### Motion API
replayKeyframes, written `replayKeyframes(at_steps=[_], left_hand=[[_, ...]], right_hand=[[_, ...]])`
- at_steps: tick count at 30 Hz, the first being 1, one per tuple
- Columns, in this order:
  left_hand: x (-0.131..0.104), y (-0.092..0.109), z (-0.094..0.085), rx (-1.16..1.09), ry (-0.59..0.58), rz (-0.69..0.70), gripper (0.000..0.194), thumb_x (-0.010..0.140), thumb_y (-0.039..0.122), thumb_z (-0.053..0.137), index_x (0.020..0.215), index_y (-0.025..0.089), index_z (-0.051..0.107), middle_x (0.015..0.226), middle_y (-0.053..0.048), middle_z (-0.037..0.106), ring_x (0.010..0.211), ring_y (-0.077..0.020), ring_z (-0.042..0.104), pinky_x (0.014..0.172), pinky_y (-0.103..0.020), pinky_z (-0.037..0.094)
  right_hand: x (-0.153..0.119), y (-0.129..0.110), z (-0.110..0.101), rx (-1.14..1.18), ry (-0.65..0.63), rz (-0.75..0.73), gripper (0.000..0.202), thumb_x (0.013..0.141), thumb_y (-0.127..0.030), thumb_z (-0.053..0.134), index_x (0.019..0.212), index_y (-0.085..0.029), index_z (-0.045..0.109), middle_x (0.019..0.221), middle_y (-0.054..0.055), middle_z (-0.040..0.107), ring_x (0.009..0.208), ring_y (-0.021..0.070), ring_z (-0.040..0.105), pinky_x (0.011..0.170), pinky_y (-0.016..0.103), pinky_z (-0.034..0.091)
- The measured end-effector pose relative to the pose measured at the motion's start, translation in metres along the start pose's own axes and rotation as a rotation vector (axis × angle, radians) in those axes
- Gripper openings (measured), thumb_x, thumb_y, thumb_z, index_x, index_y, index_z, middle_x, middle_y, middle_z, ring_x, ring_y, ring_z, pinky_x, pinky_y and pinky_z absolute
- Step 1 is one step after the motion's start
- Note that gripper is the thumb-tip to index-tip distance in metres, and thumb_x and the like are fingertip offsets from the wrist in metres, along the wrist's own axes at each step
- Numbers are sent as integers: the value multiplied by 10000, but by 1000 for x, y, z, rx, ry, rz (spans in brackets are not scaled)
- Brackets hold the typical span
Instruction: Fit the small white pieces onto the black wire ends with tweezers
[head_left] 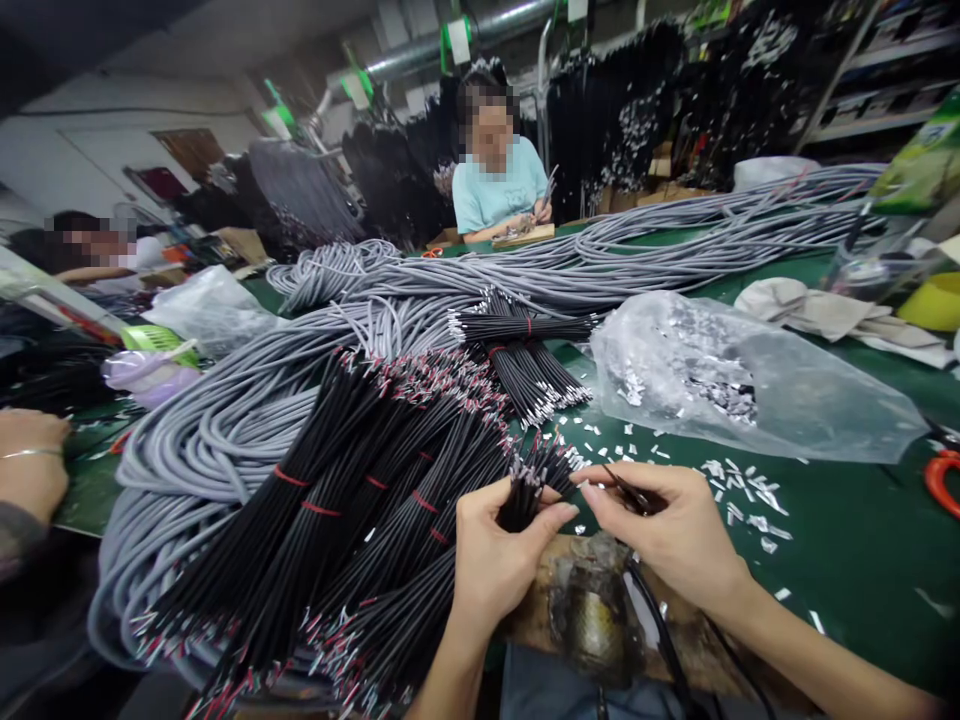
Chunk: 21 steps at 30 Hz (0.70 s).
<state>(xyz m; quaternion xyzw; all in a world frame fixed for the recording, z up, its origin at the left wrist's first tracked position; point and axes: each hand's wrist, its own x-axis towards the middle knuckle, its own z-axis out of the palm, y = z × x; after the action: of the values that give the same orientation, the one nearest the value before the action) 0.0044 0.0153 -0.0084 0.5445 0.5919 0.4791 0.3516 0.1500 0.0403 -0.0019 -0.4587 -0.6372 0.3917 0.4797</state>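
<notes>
My left hand (499,545) is closed around a bunch of short black cables (525,490), their stripped ends pointing up and away from me. Just to the right, my right hand (667,530) has thumb and forefinger pinched together close to the cable ends; what lies between the fingertips is too small to make out. A dark, slim pointed tool (634,492), perhaps tweezers, is held in the palm of that hand. Below both hands sits a grimy metal device (596,610) on a wooden board (536,620), with a black cord (664,635) running past it.
Tied bundles of black cables (322,490) lie to the left, over thick grey cables (217,400). Small silvery pieces (750,485) scatter the green table (847,550). A clear plastic bag (810,400) holds more. Red-handled scissors (943,480) lie right. A co-worker (501,180) sits opposite.
</notes>
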Motion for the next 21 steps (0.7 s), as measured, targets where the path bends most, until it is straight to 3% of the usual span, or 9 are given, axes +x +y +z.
replayKeyframes(at_steps=[5, 11, 14, 18, 21], left_hand=[[1, -1, -1, -33, 2, -2, 128, 657, 251, 712, 686, 131, 679, 639, -13, 662, 590, -139, 574, 567, -218, 452], [0, -3, -6, -70, -171, -30, 168, 744, 287, 627, 698, 130, 663, 578, 1, 584, 554, -118, 511, 555, -213, 416], [0, -2, -8, -65, -220, -38, 180, 742, 291, 630, 676, 125, 655, 602, -10, 581, 593, -129, 515, 583, -220, 409], [4, 1, -9, -128, -171, 19, 161, 788, 281, 587, 765, 139, 658, 715, -24, 604, 689, -140, 546, 659, -227, 422], [6, 3, -8, -180, -126, 10, 174, 809, 287, 562, 807, 133, 643, 655, -3, 555, 618, -111, 511, 598, -206, 413]], right_hand=[[0, 3, -2, 4, -36, 52, 183, 702, -238, 595, 770, -134, 730, 602, 35, 686, 498, 157, 600, 434, 242, 477], [3, 11, -1, -92, -95, 22, 179, 749, -228, 562, 793, -164, 723, 726, 27, 720, 600, 168, 648, 533, 252, 526], [7, 9, -4, -185, 5, -48, 182, 749, -234, 556, 768, -171, 726, 731, 27, 726, 608, 181, 660, 531, 259, 532], [6, 3, -9, -261, 195, -131, 162, 760, -280, 586, 718, -188, 712, 712, 32, 719, 599, 184, 654, 561, 277, 530], [0, 3, -10, -228, 82, -227, 112, 762, -221, 589, 753, -207, 700, 721, 19, 707, 597, 155, 637, 572, 258, 512]])
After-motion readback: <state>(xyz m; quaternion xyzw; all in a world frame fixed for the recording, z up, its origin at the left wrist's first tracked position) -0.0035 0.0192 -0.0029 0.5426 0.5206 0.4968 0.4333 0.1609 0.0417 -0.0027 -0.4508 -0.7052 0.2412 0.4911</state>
